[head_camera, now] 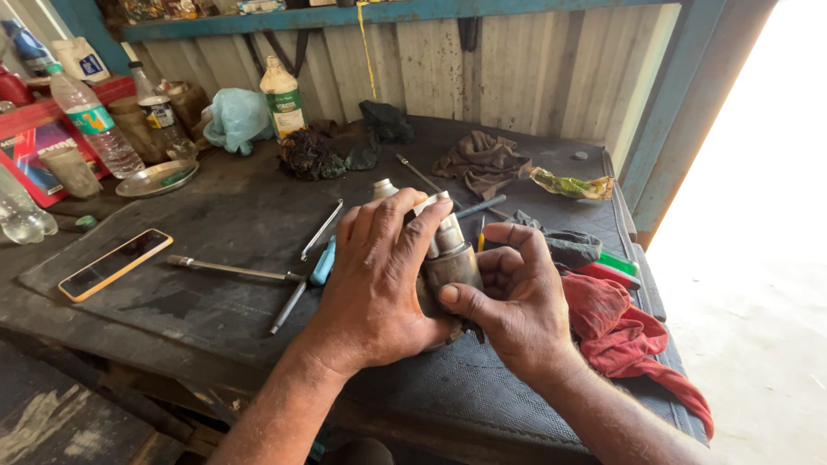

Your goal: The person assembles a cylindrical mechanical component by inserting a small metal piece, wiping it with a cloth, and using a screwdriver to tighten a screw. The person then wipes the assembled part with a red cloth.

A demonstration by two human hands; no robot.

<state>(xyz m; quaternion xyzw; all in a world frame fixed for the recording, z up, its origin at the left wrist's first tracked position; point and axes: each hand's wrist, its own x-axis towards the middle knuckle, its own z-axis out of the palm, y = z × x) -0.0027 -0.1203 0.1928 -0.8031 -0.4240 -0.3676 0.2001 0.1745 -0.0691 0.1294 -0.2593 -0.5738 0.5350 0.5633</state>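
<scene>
2 hands on 1 metal part: left hand (379,284) wrapped over the top and near side of a cylindrical metal part (448,258), fingers curled across it; right hand (517,301) grips it from the right, thumb pressed on the lower barrel. The part sits above the front middle of the black rubber mat (215,232); grey steel, stepped, narrower silvery upper section, wider dull lower body, greasy; its base is hidden by the palms. Just left of the hands: 1 blue-handled screwdriver (310,284), 1 long metal rod tool (228,269), 1 thin bent metal strip (321,230). Right of the hands: 1 red rag (620,336), 1 dark cloth (568,245), 1 green-and-red item (616,267) partly covered. Behind: 1 brown rag (482,162), 1 crumpled wrapper (573,184), 1 black tangled clump (308,155). Far left: 1 phone with orange case (115,263) lying flat, 1 steel plate (157,179), 3 clear plastic bottles (93,122), 1 green-labelled bottle (282,96), 1 pale blue plastic bag (237,119).
</scene>
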